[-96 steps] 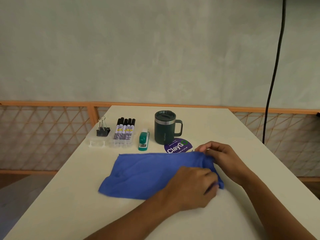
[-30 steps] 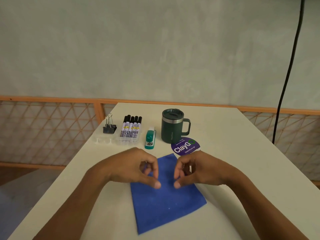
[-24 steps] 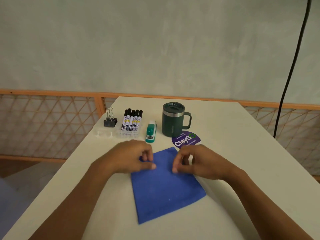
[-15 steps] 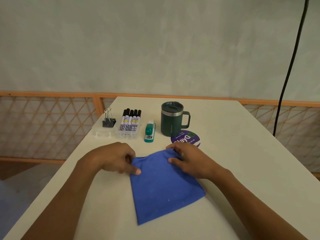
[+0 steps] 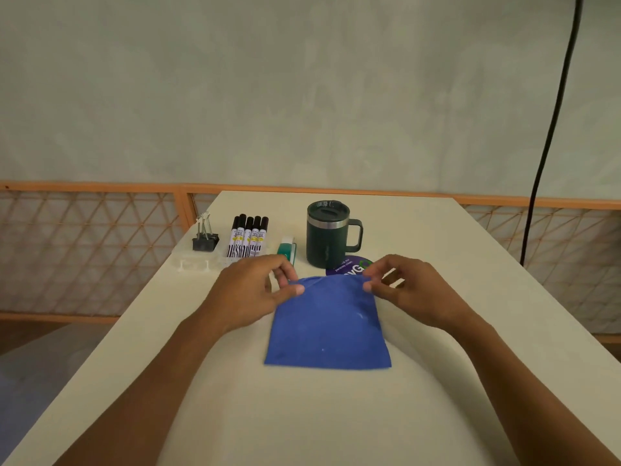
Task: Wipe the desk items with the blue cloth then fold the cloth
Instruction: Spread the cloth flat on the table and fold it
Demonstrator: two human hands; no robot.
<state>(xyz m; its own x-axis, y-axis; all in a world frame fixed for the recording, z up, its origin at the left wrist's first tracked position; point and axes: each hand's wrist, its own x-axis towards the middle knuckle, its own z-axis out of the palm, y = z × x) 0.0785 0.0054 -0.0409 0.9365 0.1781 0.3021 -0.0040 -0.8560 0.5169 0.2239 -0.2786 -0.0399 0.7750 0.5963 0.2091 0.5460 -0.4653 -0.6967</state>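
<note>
Pinching the blue cloth point(image 5: 327, 326), left hand point(image 5: 250, 292) and right hand point(image 5: 415, 292) fingers clamp its far corners.

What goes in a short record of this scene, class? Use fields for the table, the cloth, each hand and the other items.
table: white
cloth: blue, lying flat on the table
left hand: pinches the cloth's far left corner
right hand: pinches the cloth's far right corner
behind cloth, left to right: clip, markers, stapler, mug, purple disc
mug: dark green, lidded, handle to the right
</note>
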